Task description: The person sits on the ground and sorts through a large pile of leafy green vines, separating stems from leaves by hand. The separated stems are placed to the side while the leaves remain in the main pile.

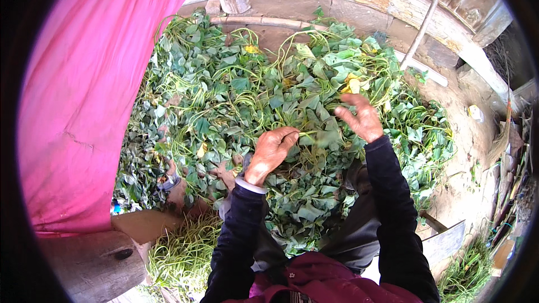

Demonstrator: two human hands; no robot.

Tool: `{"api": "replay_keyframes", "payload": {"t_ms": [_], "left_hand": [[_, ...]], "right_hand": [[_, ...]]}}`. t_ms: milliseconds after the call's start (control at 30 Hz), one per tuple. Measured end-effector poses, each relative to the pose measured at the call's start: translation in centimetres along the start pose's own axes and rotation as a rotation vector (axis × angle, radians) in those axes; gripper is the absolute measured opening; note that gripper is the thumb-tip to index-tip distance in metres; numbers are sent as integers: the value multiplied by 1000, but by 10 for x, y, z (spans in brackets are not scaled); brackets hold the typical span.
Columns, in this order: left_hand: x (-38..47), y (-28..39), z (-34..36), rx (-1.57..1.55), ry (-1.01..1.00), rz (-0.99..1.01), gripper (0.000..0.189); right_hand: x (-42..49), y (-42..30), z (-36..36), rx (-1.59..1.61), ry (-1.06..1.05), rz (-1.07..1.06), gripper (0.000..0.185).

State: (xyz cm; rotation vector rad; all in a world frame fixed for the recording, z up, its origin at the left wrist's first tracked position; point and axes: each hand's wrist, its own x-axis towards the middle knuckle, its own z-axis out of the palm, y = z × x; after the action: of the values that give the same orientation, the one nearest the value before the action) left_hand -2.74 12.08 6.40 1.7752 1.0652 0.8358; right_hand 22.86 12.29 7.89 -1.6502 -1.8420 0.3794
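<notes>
My left hand (273, 151), with a pale bangle (252, 185) at its wrist, pinches a green leaf stem (308, 133) between thumb and forefinger. A blurred leaf (328, 138) hangs at the stem's far end. To the right, my right hand (361, 118) is held a little above the foliage, slightly blurred, its thumb and fingers apart and nothing visible between them. Beneath both hands spreads a wide heap of leafy green vines (236, 92), which look like sweet potato vines. Some yellow leaves (353, 84) show among them near my right fingertips.
A pink cloth (84, 105) hangs at the left above a wooden beam (92, 261). Thin green stems (185, 252) lie piled at lower left, more (467, 273) at lower right. A stick (424, 21) leans at the wooden wall. A metal blade-like sheet (444, 242) stands right of my leg.
</notes>
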Motion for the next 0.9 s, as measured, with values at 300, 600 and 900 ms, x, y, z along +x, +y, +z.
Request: {"api": "replay_keyframes", "payload": {"t_ms": [300,600,900], "left_hand": [[1,2,-14,-158,139,-60,13],[1,5,-10,-66,59,-84,15],[7,-6,-8,-209,78,-329,40]], "right_hand": [[-14,-27,36,694,-690,173,21],[-30,-38,80,438,-359,-141,16],[-12,-41,48,1069,-410,454,28]]}}
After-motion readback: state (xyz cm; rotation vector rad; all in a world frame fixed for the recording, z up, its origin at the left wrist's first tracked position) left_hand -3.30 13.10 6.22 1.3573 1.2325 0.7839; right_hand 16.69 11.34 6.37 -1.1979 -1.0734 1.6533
